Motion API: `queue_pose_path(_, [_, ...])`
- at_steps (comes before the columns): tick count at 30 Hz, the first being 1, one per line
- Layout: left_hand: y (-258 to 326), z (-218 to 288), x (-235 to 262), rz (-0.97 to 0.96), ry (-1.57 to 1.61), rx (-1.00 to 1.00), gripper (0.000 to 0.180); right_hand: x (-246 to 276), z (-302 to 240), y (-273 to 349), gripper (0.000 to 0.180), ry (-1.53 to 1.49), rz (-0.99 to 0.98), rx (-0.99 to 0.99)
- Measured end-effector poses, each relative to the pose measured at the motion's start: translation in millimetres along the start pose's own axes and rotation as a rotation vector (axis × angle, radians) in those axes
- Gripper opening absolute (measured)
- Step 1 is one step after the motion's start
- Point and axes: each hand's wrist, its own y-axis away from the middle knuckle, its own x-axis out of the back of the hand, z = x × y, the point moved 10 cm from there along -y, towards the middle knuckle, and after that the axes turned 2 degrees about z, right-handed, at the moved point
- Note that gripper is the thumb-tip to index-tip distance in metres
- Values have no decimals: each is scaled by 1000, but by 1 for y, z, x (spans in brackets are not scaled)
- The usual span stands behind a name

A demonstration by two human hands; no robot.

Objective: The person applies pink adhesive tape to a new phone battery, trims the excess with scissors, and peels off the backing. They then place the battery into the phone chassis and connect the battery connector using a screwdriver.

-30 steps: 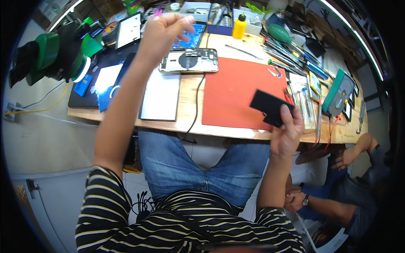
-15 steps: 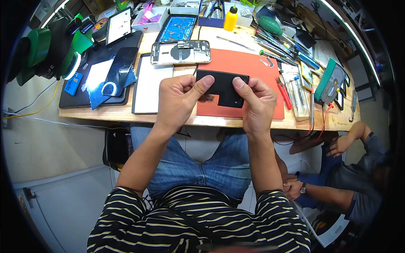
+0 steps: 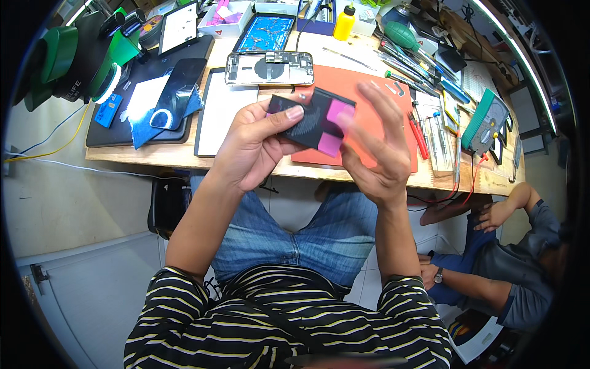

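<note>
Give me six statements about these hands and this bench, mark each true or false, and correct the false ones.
1. The left hand holds the black block. True.
2. The block shows only black. False: pink patches show toward its right end.
3. The right hand is spread open near the block. True.
4. The yellow bottle stands farther from the person than the open phone, and to its right. True.
5. The open phone is in the right hand. False: it lies on the bench.
6. The bottle has a white tip. False: its tip is black.
</note>
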Motion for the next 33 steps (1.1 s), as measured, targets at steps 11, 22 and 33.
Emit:
queue_pose_path(11, [9, -8, -6, 114, 0, -147, 21, -40, 66, 47, 20, -776, 89, -859])
queue_pose_path(22, [15, -3, 11, 251, -16, -258, 17, -44, 41, 41, 48, -666, -112, -873])
queue_pose_path(33, [18, -4, 1, 249, -48, -318, 17, -40, 52, 35, 16, -741, 59, -895])
